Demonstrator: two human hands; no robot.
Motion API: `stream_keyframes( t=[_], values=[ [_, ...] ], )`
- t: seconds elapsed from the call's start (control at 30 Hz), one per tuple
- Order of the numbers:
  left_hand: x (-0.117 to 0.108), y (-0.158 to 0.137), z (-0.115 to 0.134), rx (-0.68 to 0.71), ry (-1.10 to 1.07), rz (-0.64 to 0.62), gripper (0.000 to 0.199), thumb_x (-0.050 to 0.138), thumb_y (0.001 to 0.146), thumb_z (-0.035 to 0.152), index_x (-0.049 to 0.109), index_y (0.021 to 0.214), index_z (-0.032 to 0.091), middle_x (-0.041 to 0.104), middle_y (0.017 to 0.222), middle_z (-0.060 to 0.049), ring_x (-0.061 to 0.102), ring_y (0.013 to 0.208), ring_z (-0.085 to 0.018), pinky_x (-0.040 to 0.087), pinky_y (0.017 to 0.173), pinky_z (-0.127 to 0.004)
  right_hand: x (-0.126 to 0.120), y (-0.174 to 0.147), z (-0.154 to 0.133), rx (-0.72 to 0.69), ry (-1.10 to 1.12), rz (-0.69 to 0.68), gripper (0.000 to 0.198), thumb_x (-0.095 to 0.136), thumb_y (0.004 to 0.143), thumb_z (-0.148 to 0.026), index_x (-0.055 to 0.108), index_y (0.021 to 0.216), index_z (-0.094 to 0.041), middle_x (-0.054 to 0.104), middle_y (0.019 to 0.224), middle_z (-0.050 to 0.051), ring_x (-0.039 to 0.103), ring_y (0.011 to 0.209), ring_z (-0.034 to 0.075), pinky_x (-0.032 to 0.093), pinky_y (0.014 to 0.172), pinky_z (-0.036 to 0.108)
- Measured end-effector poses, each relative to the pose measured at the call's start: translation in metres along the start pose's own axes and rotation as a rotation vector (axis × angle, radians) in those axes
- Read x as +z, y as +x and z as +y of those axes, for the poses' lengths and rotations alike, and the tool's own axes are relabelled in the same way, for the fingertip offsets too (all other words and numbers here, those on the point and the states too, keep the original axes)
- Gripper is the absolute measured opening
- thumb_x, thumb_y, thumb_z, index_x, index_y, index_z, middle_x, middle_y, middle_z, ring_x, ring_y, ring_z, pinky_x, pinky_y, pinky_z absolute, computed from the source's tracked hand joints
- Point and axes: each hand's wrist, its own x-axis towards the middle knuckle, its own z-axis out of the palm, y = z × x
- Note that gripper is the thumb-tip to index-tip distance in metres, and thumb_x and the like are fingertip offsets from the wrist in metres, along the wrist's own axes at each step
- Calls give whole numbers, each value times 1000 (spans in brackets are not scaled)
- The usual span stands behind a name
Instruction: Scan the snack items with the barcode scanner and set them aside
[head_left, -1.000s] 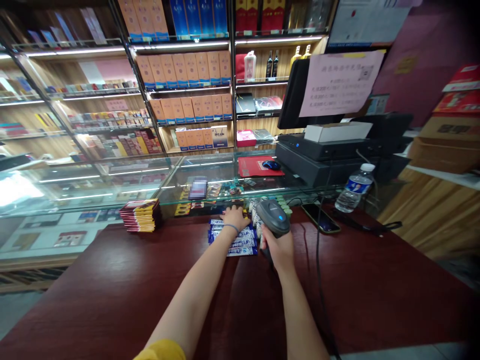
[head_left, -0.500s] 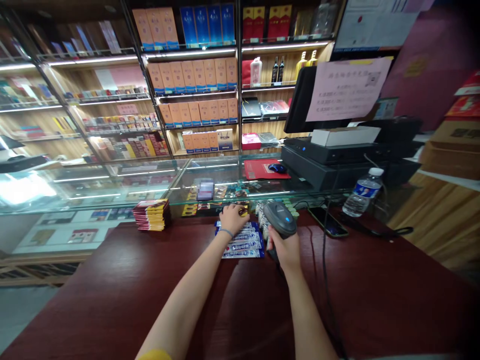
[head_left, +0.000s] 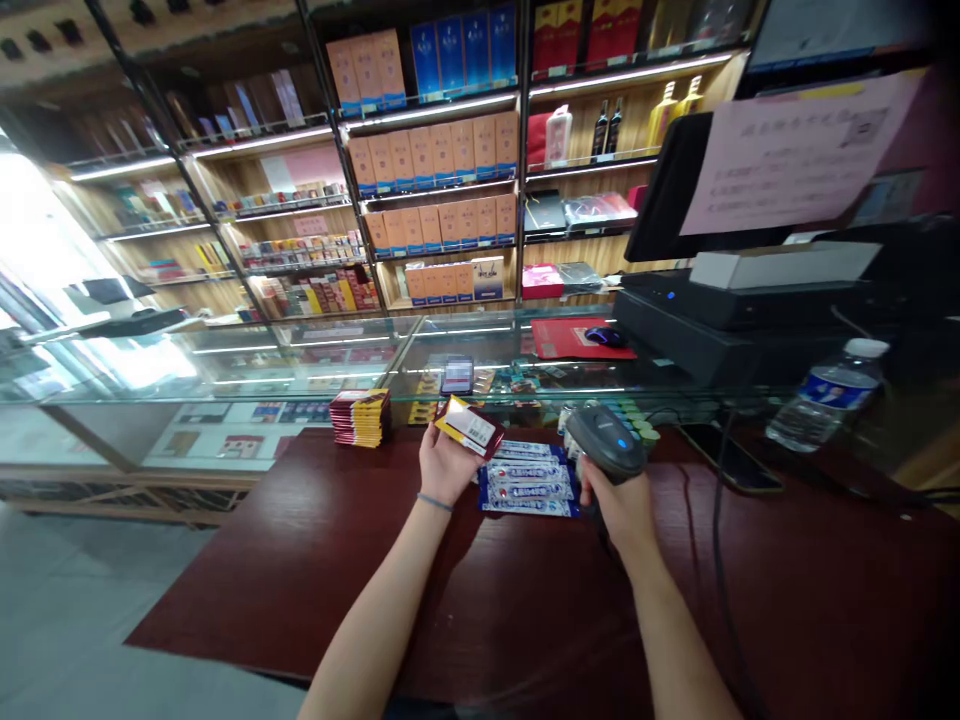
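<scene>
My left hand [head_left: 445,466], palm turned up, holds a flat dark red and yellow packet [head_left: 469,428] whose white barcode label faces up. In my right hand [head_left: 619,505] is a black barcode scanner [head_left: 606,440], gripped by its handle, with a blue light on its top. Between the hands, blue and white stick packets [head_left: 529,484] lie side by side on the dark red counter [head_left: 480,610]. Left of my left hand stands a stack of similar red and yellow packets [head_left: 360,418]. Small round containers [head_left: 637,424] are partly hidden behind the scanner.
A glass display case [head_left: 322,350] runs behind the counter. To the right are a phone [head_left: 732,458], a water bottle [head_left: 825,395], a cable [head_left: 717,540] and a monitor [head_left: 664,190] with a pink paper. A mouse [head_left: 604,337] lies on a red mat.
My left hand has turned palm up and lifted a red and yellow packet from behind the blue sticks. The view has swung left; my right hand still holds the barcode scanner.
</scene>
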Motion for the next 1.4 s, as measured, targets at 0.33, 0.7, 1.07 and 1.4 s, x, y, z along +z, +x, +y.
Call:
stream_keyframes(
  t=[0.33,0.7,1.07,1.4],
  values=[
    [-48,-6,7,191,83,285,19,58,95,19,65,113,21,72,112,-7,70,99,-19,55,91,-36,13,-9,-4,72,-37,-174,30,67,81,-44,57,63,-22,57,48,-1,54,42,15,46,46,28],
    [-58,-6,17,359,24,459,14,59,95,13,63,101,25,72,103,-1,69,89,-12,55,86,-29,47,-42,-19,18,-122,-388,40,67,79,-44,59,111,-22,64,60,-4,60,50,17,46,50,27],
    [-68,-4,22,400,11,465,14,54,97,13,60,102,24,70,115,-4,68,109,-14,51,106,-39,57,-52,-9,-155,-310,-518,34,64,77,-37,65,109,-25,77,99,7,73,94,30,53,77,35],
    [-60,-6,24,408,-15,458,16,54,97,11,61,102,25,72,109,-2,70,101,-12,52,103,-38,55,-53,-13,-115,-266,-490,38,61,78,-35,60,115,-26,76,96,4,72,89,27,52,76,34]
  ],
)
